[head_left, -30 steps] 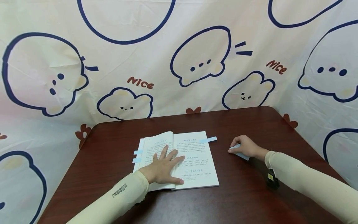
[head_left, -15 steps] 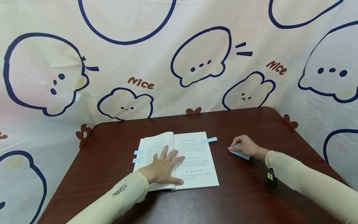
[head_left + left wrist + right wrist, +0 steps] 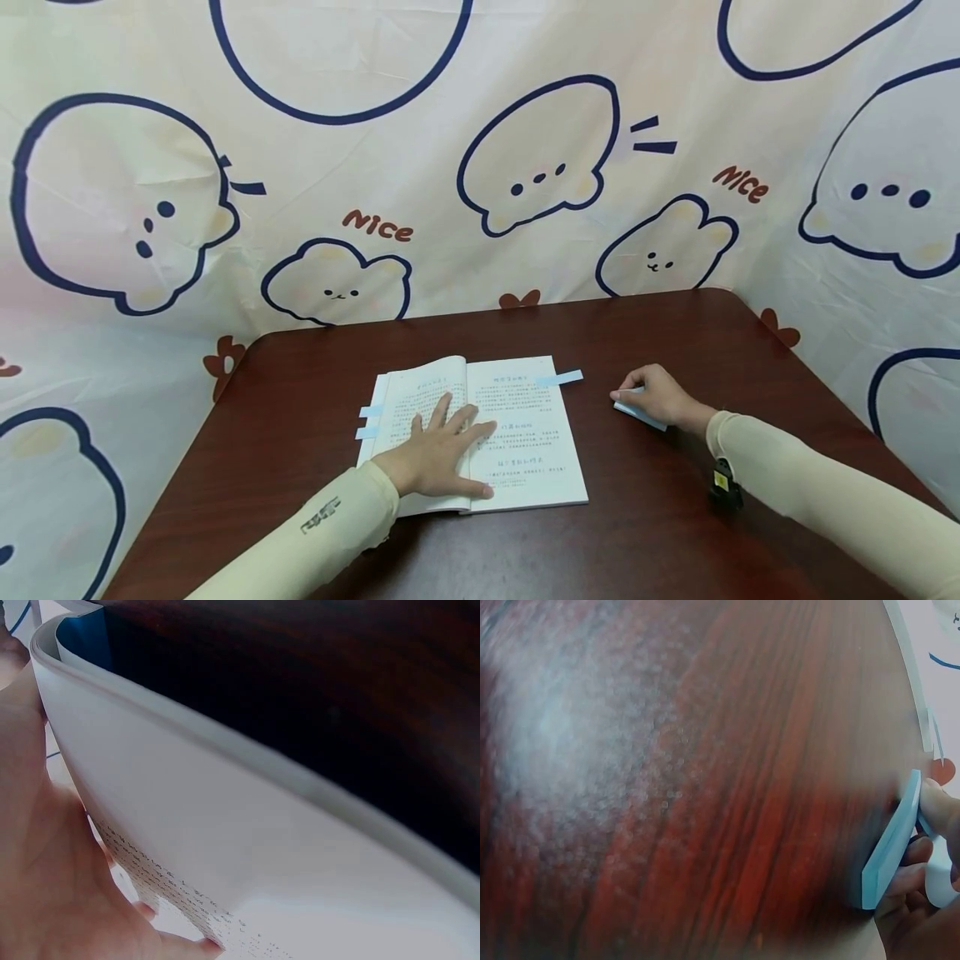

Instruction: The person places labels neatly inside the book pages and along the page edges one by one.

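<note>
An open book (image 3: 528, 417) with printed pages lies on the table. My left hand (image 3: 435, 458) rests across its middle, fingers spread, mostly on the left page. In the left wrist view, the curved page edges (image 3: 225, 765) run beside the palm. To the right of the book, my right hand (image 3: 663, 396) pinches a light blue pad of sticky notes (image 3: 637, 408) just at the tabletop. The right wrist view shows the pad's (image 3: 891, 844) long thin side, with thumb and fingers at its far side. One blue sticky strip (image 3: 567, 377) juts from the right page.
Two more blue strips (image 3: 366, 432) stick out at the book's left edge. The dark reddish-brown table (image 3: 585, 542) reaches back to a cloth backdrop (image 3: 435, 167) with cartoon drawings, which also hangs at both sides. A small black device (image 3: 724, 487) sits under the right wrist.
In the right hand the blue pad has tilted slightly, showing a little more of its face and then less. The left hand and the book keep their place.
</note>
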`<control>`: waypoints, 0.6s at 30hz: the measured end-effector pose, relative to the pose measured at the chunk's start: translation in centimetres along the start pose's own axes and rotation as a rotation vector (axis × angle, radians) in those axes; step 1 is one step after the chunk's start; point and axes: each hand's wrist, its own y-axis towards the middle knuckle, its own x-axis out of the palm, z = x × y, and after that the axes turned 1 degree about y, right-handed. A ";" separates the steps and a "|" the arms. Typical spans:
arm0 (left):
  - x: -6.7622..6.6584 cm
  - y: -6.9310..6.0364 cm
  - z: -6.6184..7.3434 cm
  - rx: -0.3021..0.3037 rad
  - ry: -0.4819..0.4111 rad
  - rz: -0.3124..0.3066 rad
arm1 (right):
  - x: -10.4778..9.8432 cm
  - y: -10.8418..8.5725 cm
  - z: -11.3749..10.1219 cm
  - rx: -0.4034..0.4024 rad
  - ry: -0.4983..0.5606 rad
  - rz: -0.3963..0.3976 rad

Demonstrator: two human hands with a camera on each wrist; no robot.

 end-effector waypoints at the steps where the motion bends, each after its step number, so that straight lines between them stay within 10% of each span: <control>1: 0.0 0.0 0.0 0.000 -0.001 -0.001 | 0.0 0.0 0.0 0.004 -0.002 -0.002; 18: 0.1 0.0 0.0 0.002 0.001 0.001 | 0.1 0.3 0.3 0.033 -0.044 0.012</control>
